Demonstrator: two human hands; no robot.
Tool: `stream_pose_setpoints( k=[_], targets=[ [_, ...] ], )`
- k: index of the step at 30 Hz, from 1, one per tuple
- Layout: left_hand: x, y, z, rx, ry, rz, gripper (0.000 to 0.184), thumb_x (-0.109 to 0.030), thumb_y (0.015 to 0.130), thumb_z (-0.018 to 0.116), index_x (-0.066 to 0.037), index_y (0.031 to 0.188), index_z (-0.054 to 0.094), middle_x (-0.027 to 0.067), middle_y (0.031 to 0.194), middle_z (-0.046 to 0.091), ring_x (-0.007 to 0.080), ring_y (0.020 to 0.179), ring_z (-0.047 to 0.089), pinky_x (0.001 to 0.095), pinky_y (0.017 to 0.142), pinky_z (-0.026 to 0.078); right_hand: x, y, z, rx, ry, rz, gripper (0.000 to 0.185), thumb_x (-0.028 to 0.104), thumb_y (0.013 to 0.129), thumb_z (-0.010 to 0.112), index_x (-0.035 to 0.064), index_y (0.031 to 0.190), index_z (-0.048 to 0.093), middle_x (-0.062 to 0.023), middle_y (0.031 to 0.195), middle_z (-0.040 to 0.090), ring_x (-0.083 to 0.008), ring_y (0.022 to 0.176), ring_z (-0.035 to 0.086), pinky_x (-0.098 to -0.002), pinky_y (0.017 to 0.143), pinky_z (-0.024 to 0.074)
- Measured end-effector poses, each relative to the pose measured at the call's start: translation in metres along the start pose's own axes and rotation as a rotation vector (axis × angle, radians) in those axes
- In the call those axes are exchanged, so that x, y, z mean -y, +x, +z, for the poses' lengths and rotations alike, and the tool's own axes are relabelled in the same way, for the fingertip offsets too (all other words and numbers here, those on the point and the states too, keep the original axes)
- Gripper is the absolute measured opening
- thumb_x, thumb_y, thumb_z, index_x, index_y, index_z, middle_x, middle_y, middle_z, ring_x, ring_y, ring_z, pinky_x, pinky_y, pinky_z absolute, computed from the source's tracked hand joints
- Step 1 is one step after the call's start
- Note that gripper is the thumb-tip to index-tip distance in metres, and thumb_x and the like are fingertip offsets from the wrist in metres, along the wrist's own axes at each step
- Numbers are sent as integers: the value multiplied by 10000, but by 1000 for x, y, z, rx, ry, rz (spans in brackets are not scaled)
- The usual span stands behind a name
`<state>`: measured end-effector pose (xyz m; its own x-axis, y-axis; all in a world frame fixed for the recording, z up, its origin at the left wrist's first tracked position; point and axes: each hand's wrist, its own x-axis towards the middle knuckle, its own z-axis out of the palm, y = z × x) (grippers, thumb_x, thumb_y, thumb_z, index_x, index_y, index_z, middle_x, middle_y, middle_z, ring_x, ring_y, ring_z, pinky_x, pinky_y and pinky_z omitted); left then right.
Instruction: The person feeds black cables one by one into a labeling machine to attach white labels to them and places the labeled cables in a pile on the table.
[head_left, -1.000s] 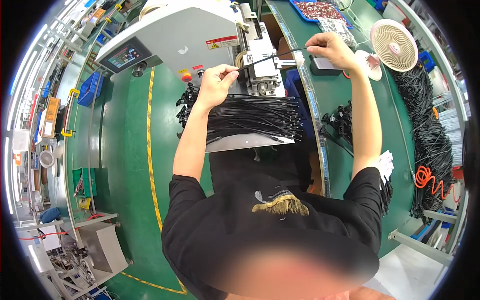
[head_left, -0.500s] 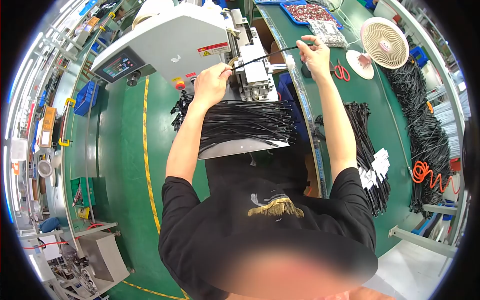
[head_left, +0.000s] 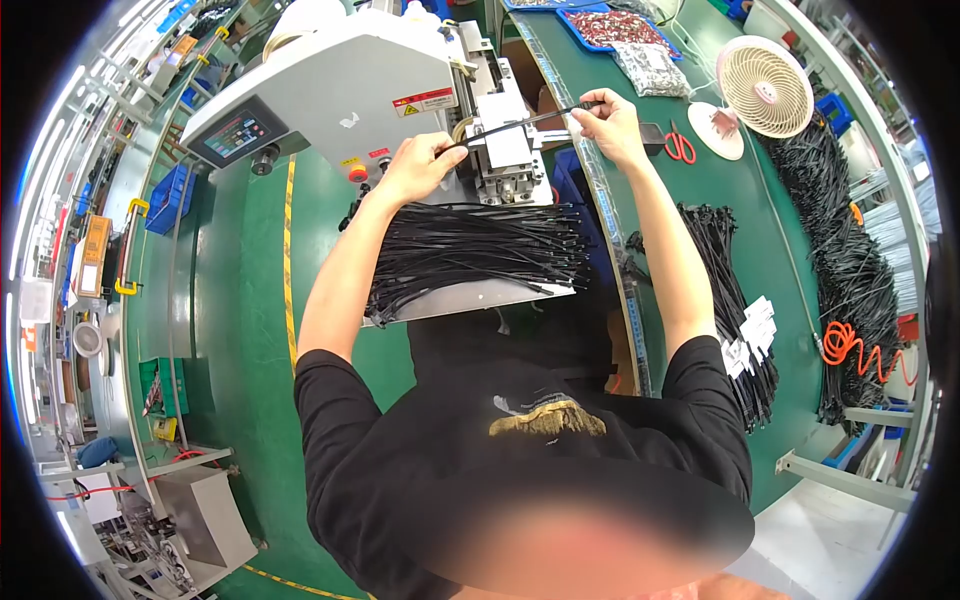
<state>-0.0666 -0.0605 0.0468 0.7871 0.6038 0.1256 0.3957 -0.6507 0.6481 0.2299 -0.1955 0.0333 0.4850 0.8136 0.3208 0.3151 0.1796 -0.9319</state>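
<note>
A black cable (head_left: pixel 520 123) stretches nearly straight between my two hands, above the metal fixture (head_left: pixel 504 140) of a grey bench machine (head_left: pixel 365 85). My left hand (head_left: pixel 420 165) pinches its left end, just left of the fixture. At the other end, my right hand (head_left: pixel 610 125) has its fingers closed on the cable, near the edge of the green table. Below the hands, a thick pile of similar black cables (head_left: pixel 470 250) lies across a pale tray (head_left: pixel 480 298) in front of the machine. I cannot make out the cable's end pieces.
The green table (head_left: pixel 790 330) on the right carries red-handled scissors (head_left: pixel 681 145), a fan (head_left: pixel 765 85), another cable bundle with white labels (head_left: pixel 735 310) and a blue tray of small red parts (head_left: pixel 620 27). A control screen (head_left: pixel 237 138) and a red button (head_left: pixel 357 173) are on the machine.
My right hand has come down and slightly left with its end of the cable. My left hand has shifted slightly, still gripping the other end.
</note>
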Motion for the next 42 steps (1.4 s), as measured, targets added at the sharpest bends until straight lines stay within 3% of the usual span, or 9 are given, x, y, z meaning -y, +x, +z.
stream_pose_setpoints(
  k=[5, 9, 16, 18, 20, 23, 27, 34, 42],
  targets=[
    [19, 6, 12, -329, 470, 272, 319, -345, 914, 588, -69, 766, 524, 139, 678, 615, 341, 667, 634, 468, 558, 476, -3, 0, 4, 70, -29, 24, 206, 105, 862, 698, -1, 995, 582, -7, 667, 604, -57, 568, 555, -209, 522, 436],
    [53, 4, 31, -331, 700, 407, 272, -324, 926, 563, -99, 785, 503, 70, 635, 609, 295, 626, 644, 424, 507, 507, -4, -4, 17, 48, -31, 17, 171, 85, 872, 672, 7, 991, 578, -26, 684, 610, -70, 601, 574, -223, 546, 454],
    [51, 18, 32, -314, 794, 323, 242, -307, 917, 573, -101, 798, 529, 79, 664, 634, 303, 652, 656, 434, 549, 521, -8, 4, 34, -24, -186, -157, 97, 65, 878, 637, 15, 959, 622, -13, 696, 612, -66, 616, 573, -222, 557, 451],
    [41, 26, 29, -82, 786, 111, 282, -352, 902, 578, -75, 863, 614, 128, 778, 687, 336, 748, 680, 468, 661, 541, -6, 5, 41, -35, -203, -198, 90, 70, 879, 639, 12, 947, 630, -12, 693, 614, -63, 616, 571, -222, 561, 453],
    [31, 37, 20, -7, 683, -31, 277, -321, 890, 594, -56, 928, 663, 162, 837, 691, 356, 835, 677, 465, 736, 534, 4, 2, 48, -54, -219, -233, 85, 75, 880, 640, 9, 934, 638, -12, 691, 616, -60, 615, 569, -222, 565, 455],
    [25, 61, 1, 413, 220, -477, 234, -280, 890, 598, -72, 922, 700, 63, 793, 701, 172, 787, 665, 330, 725, 534, 20, -1, 60, -99, -226, -310, 108, 89, 864, 671, 6, 923, 637, -30, 688, 629, -55, 614, 568, -234, 567, 472],
    [11, 63, -20, 374, -123, -636, 250, -241, 939, 581, -110, 1144, 639, -7, 845, 673, 107, 783, 639, 282, 728, 518, 29, 0, 72, -169, -205, -334, 113, 81, 863, 674, -5, 922, 631, -39, 725, 651, -63, 657, 603, -220, 595, 487],
    [35, 43, -10, 272, -987, -195, 255, -248, 952, 582, -36, 1081, 643, -31, 749, 598, 83, 671, 574, 281, 709, 518, 6, 13, 56, -215, 298, -147, 129, 49, 881, 655, -28, 965, 595, -102, 852, 671, -154, 778, 677, -257, 716, 550],
    [25, 54, -4, 168, -709, -166, 175, -208, 890, 684, -44, 951, 703, -42, 722, 604, 29, 638, 515, 199, 587, 437, -14, 12, 24, -206, 259, 7, 118, 36, 870, 642, -15, 965, 595, -84, 810, 654, -131, 712, 649, -230, 635, 514]
  ],
)
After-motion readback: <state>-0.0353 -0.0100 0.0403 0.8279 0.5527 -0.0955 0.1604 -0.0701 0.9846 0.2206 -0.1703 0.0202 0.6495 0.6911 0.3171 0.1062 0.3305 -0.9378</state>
